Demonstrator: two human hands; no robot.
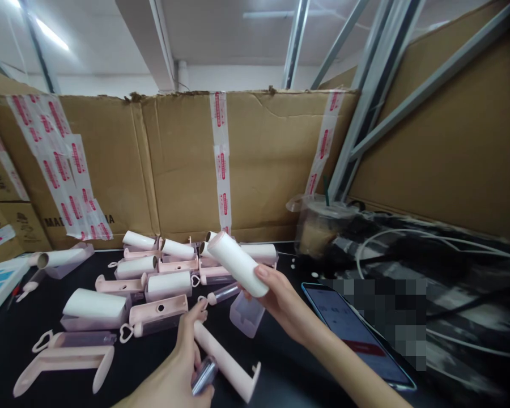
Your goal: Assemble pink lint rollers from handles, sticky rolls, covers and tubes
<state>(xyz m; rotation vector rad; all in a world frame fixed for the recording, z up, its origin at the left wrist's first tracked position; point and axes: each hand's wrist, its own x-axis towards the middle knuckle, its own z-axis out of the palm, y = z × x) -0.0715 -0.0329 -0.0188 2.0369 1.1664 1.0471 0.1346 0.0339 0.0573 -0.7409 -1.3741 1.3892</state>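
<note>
My right hand [276, 292] grips a white lint-roller roll [238, 263] near its lower end, tilted up to the left above the black table. My left hand [182, 362], lower and nearer to me, has its fingers curled round a short clear tube [204, 375]. Its index finger reaches toward the ring of a purplish clear tube [225, 293]. Just right of my left hand lies a pink roller holder [227, 362] with an upturned end. Below the held roll stands a translucent lilac case [247, 314]. The left palm is mostly hidden.
Several white rolls [170, 285] sit in lilac cases at left, among pink holders [161, 309] and tubes with heart-shaped rings. A phone [361, 334] lies at right, near cables and black plastic. Behind it stands a bagged drink cup [321, 226]. Cardboard [182, 164] walls the back.
</note>
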